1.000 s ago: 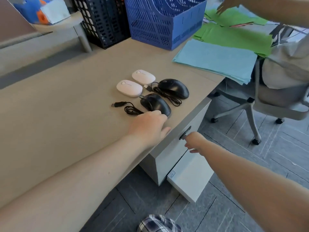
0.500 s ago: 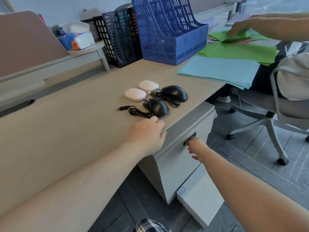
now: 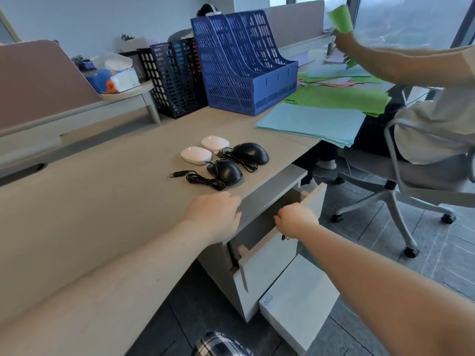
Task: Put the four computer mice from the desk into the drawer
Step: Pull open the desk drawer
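Note:
Near the desk's [image 3: 102, 201] right edge lie two white mice, one nearer [image 3: 196, 155] and one farther [image 3: 215, 143], and two black corded mice, one nearer [image 3: 225, 171] and one farther [image 3: 250, 153], with coiled cables. My left hand [image 3: 214, 214] rests flat on the desk edge just in front of the nearer black mouse. My right hand [image 3: 295, 219] grips the top of the drawer front [image 3: 267, 258]. The drawer is pulled partly out under the desk edge; its inside is dark and hidden.
A blue file rack [image 3: 244, 65] and a black file rack [image 3: 174, 78] stand at the back. Blue papers [image 3: 313, 122] and green papers [image 3: 339, 97] cover the right. Another person's arm [image 3: 401, 62] and an office chair [image 3: 421, 173] are at right. A white box [image 3: 298, 301] stands on the floor.
The drawer was shut and has come partly out, with my right hand pulling it by the front. My left hand stays on the desk edge. The other person lifted a green sheet.

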The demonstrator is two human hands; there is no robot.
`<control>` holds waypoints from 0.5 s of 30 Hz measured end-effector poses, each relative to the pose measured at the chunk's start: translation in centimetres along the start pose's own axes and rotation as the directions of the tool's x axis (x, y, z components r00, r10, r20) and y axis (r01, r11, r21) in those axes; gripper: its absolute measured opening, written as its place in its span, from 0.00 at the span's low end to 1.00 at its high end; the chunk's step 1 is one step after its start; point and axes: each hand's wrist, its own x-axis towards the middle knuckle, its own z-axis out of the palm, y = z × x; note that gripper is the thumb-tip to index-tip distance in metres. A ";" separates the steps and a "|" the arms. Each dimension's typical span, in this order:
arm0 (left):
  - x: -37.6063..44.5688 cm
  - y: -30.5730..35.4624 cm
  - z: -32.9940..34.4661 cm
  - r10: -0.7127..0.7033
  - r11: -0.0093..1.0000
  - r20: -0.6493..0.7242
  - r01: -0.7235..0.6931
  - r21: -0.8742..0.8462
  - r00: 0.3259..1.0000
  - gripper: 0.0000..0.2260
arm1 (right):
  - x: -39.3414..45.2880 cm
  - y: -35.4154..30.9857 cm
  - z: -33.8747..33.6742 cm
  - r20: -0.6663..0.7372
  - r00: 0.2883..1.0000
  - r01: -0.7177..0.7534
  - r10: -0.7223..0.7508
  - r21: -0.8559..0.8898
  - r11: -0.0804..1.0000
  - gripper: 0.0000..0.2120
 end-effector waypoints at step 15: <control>-3.0 1.3 -1.9 -0.067 0.998 -0.033 0.067 0.014 0.997 0.13 | -7.4 6.3 -1.0 0.164 0.965 -0.157 0.202 -0.252 0.955 0.13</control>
